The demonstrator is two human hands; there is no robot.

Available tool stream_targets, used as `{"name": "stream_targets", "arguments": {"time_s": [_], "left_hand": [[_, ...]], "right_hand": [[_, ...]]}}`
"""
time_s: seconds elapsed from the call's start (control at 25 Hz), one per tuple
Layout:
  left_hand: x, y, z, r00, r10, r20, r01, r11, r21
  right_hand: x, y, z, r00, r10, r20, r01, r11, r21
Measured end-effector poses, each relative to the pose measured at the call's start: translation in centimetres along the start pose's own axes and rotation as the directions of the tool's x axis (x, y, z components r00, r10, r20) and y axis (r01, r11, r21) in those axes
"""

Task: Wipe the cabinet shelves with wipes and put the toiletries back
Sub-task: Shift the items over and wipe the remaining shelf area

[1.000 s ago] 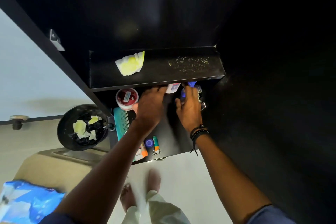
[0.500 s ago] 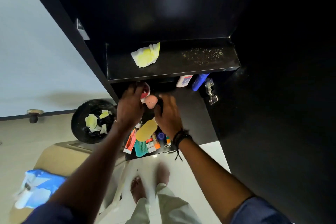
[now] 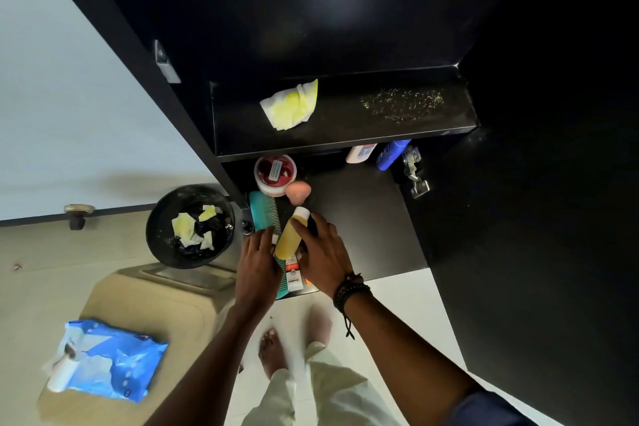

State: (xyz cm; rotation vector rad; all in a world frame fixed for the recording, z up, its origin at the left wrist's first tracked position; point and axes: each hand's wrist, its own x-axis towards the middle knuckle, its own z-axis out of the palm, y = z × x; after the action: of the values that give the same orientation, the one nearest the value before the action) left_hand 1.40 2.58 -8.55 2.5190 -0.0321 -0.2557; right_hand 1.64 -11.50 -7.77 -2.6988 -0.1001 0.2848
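So the yellow bottle (image 3: 292, 235) is lying on its side near the front of the lower shelf (image 3: 366, 218), with both hands on it now. Half a second back they were up by the red jar (image 3: 275, 172) and the pink sponge (image 3: 298, 191); a second back they were deeper in, by the white bottle (image 3: 361, 152) and blue bottle (image 3: 392, 154) at the back. The right hand (image 3: 323, 258) has its fingers spread over the bottle's neck and side, and the left hand (image 3: 257, 261) sits flat and open against the other side, over the teal comb (image 3: 264, 214). Whether either is really gripping, I can't tell.

My read: this is the put-things-back stage on the lower shelf, working back to front. The upper shelf (image 3: 345, 121) has a yellowed wipe (image 3: 290, 105) left on it and a patch of crumbs (image 3: 401, 104) off to the right (so that one isn't done). The wipes pack (image 3: 110, 360) lies on the beige stool (image 3: 145, 294), near the bin (image 3: 190, 225) of used wipes.
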Motion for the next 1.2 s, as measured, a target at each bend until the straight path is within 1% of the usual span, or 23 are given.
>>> {"name": "stream_targets", "arguments": {"time_s": [0.12, 0.2, 0.32, 0.44, 0.48, 0.56, 0.6, 0.64, 0.68, 0.72, 0.76, 0.8, 0.88, 0.92, 0.96, 1.0, 1.12, 1.16, 1.2], "left_hand": [[-0.3, -0.6, -0.4, 0.999, 0.020, 0.026, -0.022, 0.998, 0.065], [-0.3, -1.0, -0.6, 1.000, 0.000, 0.022, -0.002, 0.996, 0.091], [-0.6, -1.1, -1.0, 0.993, -0.086, 0.076, 0.082, 0.995, 0.053], [-0.4, -0.9, -1.2, 0.984, -0.129, 0.120, 0.126, 0.992, 0.034], [-0.3, -0.8, -1.3, 0.982, -0.137, 0.131, 0.133, 0.990, 0.038], [0.0, -0.4, -1.3, 0.980, -0.146, 0.137, 0.142, 0.989, 0.038], [0.1, -0.1, -1.4, 0.980, -0.147, 0.132, 0.144, 0.989, 0.032], [0.2, 0.3, -1.6, 0.981, -0.152, 0.120, 0.150, 0.988, 0.024], [0.3, 0.8, -1.8, 0.983, -0.153, 0.098, 0.152, 0.988, 0.015], [0.4, 1.5, -2.0, 0.987, -0.141, 0.075, 0.141, 0.990, 0.005], [0.5, 2.3, -2.1, 0.993, -0.107, 0.053, 0.108, 0.994, -0.007], [0.6, 3.3, -2.1, 0.997, -0.059, 0.042, 0.060, 0.998, -0.022], [1.4, 5.1, -1.8, 0.998, 0.029, 0.049, -0.026, 0.998, -0.064], [2.1, 6.3, -1.2, 0.996, 0.058, 0.063, -0.051, 0.994, -0.096], [2.9, 7.7, -0.5, 0.995, 0.071, 0.072, -0.062, 0.991, -0.120], [3.7, 8.7, -0.2, 0.995, 0.072, 0.071, -0.062, 0.990, -0.129], [6.8, 12.5, 2.4, 0.990, 0.051, 0.129, -0.036, 0.992, -0.118], [7.8, 13.5, 3.3, 0.988, 0.026, 0.154, -0.006, 0.992, -0.129], [8.9, 14.4, 4.3, 0.983, -0.025, 0.182, 0.059, 0.982, -0.179]], "right_hand": [[0.6, 0.6, 0.0, 0.998, -0.052, -0.040, 0.049, 0.995, -0.082], [0.9, 0.8, -0.1, 0.990, -0.119, -0.071, 0.110, 0.987, -0.117], [1.1, 1.0, -0.2, 0.970, -0.230, -0.084, 0.210, 0.957, -0.200], [1.8, 1.2, -0.2, 0.957, -0.274, -0.095, 0.239, 0.931, -0.277], [1.9, 1.3, -0.2, 0.956, -0.283, -0.079, 0.251, 0.927, -0.279], [2.2, 1.8, -0.2, 0.956, -0.289, -0.053, 0.271, 0.936, -0.224], [2.1, 2.3, -0.3, 0.958, -0.282, -0.056, 0.266, 0.944, -0.197], [1.8, 2.9, -0.5, 0.960, -0.267, -0.088, 0.249, 0.952, -0.177], [1.5, 3.6, -0.7, 0.961, -0.236, -0.145, 0.215, 0.966, -0.145], [1.1, 4.2, -1.2, 0.961, -0.169, -0.217, 0.159, 0.985, -0.065], [0.6, 4.8, -1.9, 0.953, -0.069, -0.295, 0.087, 0.995, 0.047], [0.2, 5.6, -2.5, 0.935, 0.047, -0.351, 0.018, 0.984, 0.179], [-0.3, 7.2, -3.8, 0.865, 0.291, -0.408, -0.112, 0.906, 0.408], [-0.3, 8.3, -4.2, 0.822, 0.391, -0.414, -0.180, 0.868, 0.464], [-0.2, 9.5, -4.7, 0.789, 0.465, -0.402, -0.243, 0.837, 0.491], [0.0, 9.9, -4.8, 0.772, 0.507, -0.382, -0.281, 0.812, 0.511], [0.4, 11.2, -5.5, 0.728, 0.585, -0.359, -0.359, 0.770, 0.528], [0.5, 11.6, -5.7, 0.713, 0.602, -0.360, -0.379, 0.762, 0.525], [0.6, 12.0, -5.9, 0.697, 0.622, -0.356, -0.404, 0.751, 0.522]]}}
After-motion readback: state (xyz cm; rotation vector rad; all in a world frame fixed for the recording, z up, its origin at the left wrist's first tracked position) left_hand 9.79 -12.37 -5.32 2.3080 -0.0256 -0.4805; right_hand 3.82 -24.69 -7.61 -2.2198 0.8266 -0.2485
